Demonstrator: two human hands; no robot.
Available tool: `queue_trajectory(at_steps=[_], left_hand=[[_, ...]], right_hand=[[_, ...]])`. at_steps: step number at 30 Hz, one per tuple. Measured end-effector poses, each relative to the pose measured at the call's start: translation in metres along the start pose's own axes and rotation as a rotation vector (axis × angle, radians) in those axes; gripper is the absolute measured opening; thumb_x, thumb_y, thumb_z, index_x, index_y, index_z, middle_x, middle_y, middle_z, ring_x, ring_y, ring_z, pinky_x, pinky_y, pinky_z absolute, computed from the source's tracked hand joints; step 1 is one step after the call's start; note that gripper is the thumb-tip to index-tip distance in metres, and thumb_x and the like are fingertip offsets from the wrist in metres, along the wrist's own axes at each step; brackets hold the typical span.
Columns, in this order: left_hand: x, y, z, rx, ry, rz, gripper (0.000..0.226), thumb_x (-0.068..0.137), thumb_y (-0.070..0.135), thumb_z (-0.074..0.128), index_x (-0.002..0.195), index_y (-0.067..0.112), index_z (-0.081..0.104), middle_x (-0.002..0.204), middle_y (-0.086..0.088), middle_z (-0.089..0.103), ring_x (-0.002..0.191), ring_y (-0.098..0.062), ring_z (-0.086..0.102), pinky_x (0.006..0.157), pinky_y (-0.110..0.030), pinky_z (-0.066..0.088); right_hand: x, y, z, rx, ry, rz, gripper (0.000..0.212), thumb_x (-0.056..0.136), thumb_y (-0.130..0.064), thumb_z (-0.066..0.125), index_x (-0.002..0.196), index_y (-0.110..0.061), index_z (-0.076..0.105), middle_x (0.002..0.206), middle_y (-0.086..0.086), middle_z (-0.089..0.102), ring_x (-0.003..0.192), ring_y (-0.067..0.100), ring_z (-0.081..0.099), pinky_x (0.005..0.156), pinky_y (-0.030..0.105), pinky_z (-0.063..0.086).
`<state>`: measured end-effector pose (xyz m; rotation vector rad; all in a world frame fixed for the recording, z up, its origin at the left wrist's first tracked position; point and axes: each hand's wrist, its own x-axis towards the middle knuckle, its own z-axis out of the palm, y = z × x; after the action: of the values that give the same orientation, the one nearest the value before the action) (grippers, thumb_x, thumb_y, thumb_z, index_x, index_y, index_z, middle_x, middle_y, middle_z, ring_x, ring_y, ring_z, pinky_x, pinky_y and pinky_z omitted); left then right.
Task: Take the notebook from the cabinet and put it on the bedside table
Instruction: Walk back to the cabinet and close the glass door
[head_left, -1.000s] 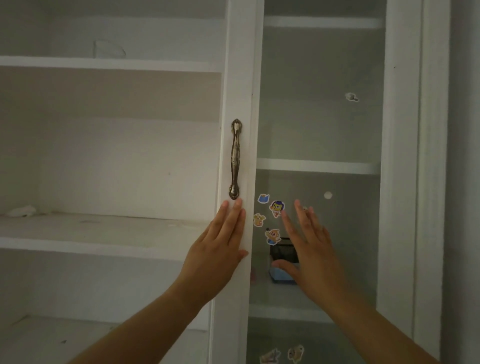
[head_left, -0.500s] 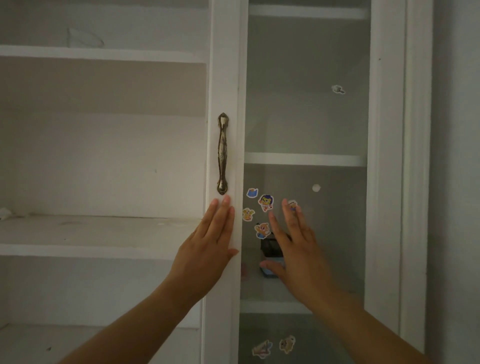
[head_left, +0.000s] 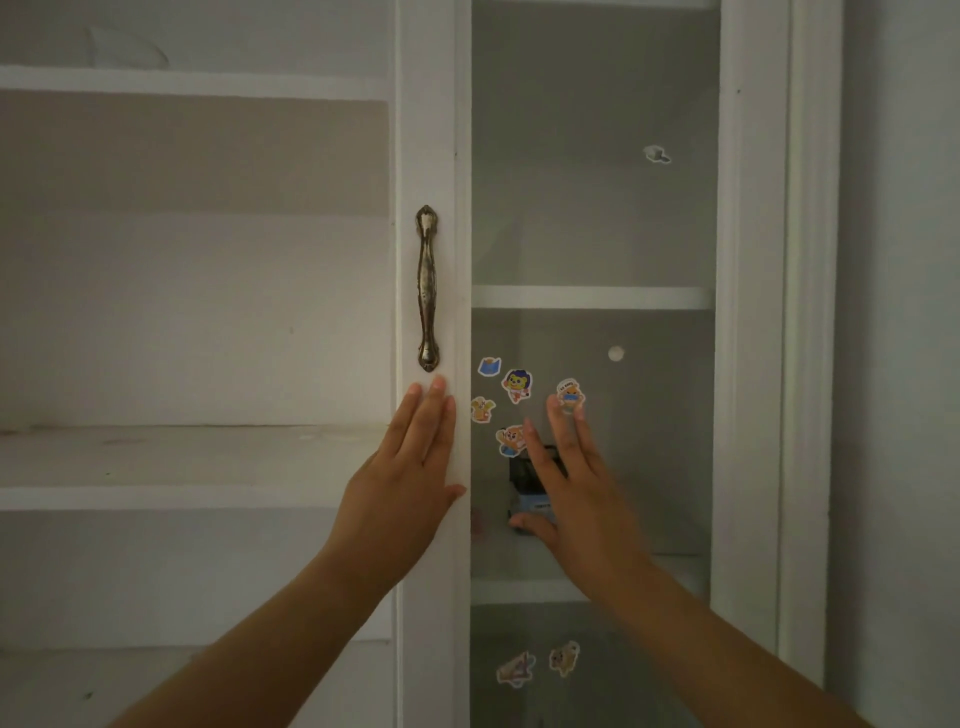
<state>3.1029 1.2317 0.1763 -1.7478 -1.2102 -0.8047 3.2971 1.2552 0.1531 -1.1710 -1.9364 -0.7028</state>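
Note:
A white cabinet has a glass door (head_left: 592, 208) whose white frame (head_left: 434, 156) carries a brass handle (head_left: 427, 288). My left hand (head_left: 410, 493) lies flat on the frame just below the handle, fingers together, holding nothing. My right hand (head_left: 576, 499) presses flat on the glass with its fingers spread, also holding nothing. Behind the glass, on a shelf, sits a dark object with a blue part (head_left: 525, 486), half hidden by my right hand. I cannot tell whether it is the notebook.
Cartoon stickers (head_left: 517, 385) dot the glass near my right fingertips and lower down (head_left: 563, 659). To the left are open white shelves (head_left: 182, 457). A white side post (head_left: 810, 312) and grey wall bound the cabinet on the right.
Both hands stay flat on the door. My right hand has slipped slightly lower on the glass, uncovering a sticker at its fingertips. The view has drifted a little.

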Motion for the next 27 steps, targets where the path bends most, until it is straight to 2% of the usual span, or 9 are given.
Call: queue_trajectory(at_steps=[5,9,12,19,20,22,24,26,27], left_hand=[[-0.001,-0.001,0.008,-0.005,-0.042,0.0,0.102,0.058,0.042,0.078,0.136,0.0,0.028,0.146,-0.015,0.025,0.133,-0.033,0.027,0.065,-0.034,0.056],[0.005,0.001,0.009,0.036,-0.094,-0.013,0.098,0.056,0.041,0.08,0.133,-0.003,0.038,0.144,-0.021,0.037,0.131,-0.036,0.03,0.06,-0.031,0.056],[0.006,-0.001,0.013,0.044,-0.113,-0.012,0.099,0.054,0.041,0.081,0.133,-0.003,0.039,0.143,-0.022,0.038,0.13,-0.036,0.03,0.062,-0.032,0.056],[0.006,-0.004,0.016,-0.01,-0.182,-0.013,0.1,0.064,0.04,0.076,0.139,0.0,0.025,0.149,-0.02,0.026,0.136,-0.035,0.022,0.074,-0.036,0.055],[0.006,-0.003,0.014,-0.02,-0.187,-0.023,0.099,0.065,0.04,0.076,0.14,0.001,0.024,0.15,-0.019,0.023,0.136,-0.034,0.019,0.074,-0.037,0.055],[0.007,-0.001,0.006,-0.027,-0.236,-0.025,0.098,0.075,0.043,0.066,0.142,0.007,0.005,0.153,-0.012,-0.001,0.139,-0.029,0.002,0.086,-0.037,0.052],[0.009,0.0,-0.002,-0.008,-0.303,-0.02,0.094,0.084,0.05,0.05,0.137,0.012,-0.016,0.147,-0.004,-0.025,0.139,-0.024,-0.016,0.101,-0.035,0.039],[0.011,0.002,-0.012,0.046,-0.348,-0.013,0.091,0.086,0.054,0.041,0.14,0.012,-0.018,0.15,-0.005,-0.026,0.141,-0.025,-0.016,0.11,-0.036,0.026],[0.012,0.004,-0.017,0.058,-0.365,-0.015,0.09,0.086,0.056,0.039,0.142,0.011,-0.014,0.153,-0.007,-0.022,0.141,-0.025,-0.014,0.113,-0.04,0.021]], right_hand=[[0.002,0.002,0.006,-0.001,0.035,0.005,0.107,0.06,-0.04,0.08,0.143,-0.02,0.017,0.154,0.004,0.003,0.141,0.034,0.007,0.099,0.039,0.028],[0.007,-0.001,0.011,-0.015,0.03,0.027,0.107,0.06,-0.038,0.082,0.143,-0.018,0.019,0.154,0.001,0.0,0.14,0.035,0.008,0.098,0.041,0.036],[0.008,0.0,0.014,-0.021,0.03,0.028,0.109,0.054,-0.039,0.084,0.142,-0.017,0.023,0.153,0.005,0.006,0.139,0.037,0.014,0.095,0.038,0.032],[0.011,-0.001,0.013,-0.085,0.0,0.046,0.112,0.045,-0.041,0.088,0.139,-0.013,0.033,0.151,0.018,0.023,0.134,0.041,0.024,0.089,0.047,0.048],[0.01,-0.001,0.013,-0.088,-0.002,0.048,0.112,0.045,-0.042,0.088,0.139,-0.013,0.033,0.151,0.018,0.022,0.134,0.041,0.023,0.09,0.047,0.047],[0.01,-0.001,0.01,-0.086,0.001,0.052,0.11,0.049,-0.042,0.086,0.14,-0.014,0.032,0.152,0.018,0.021,0.136,0.039,0.018,0.094,0.048,0.044],[0.009,-0.001,0.006,-0.072,-0.021,0.039,0.102,0.063,-0.04,0.08,0.144,-0.017,0.023,0.155,0.013,0.005,0.139,0.034,0.003,0.103,0.046,0.036],[0.009,-0.001,-0.003,-0.018,-0.098,0.023,0.088,0.08,-0.038,0.066,0.146,-0.026,0.009,0.152,0.003,-0.021,0.139,0.027,-0.017,0.11,0.043,0.028],[0.008,-0.001,-0.01,-0.001,-0.126,0.02,0.082,0.085,-0.039,0.06,0.146,-0.028,0.007,0.152,0.0,-0.025,0.14,0.025,-0.019,0.111,0.041,0.027]])
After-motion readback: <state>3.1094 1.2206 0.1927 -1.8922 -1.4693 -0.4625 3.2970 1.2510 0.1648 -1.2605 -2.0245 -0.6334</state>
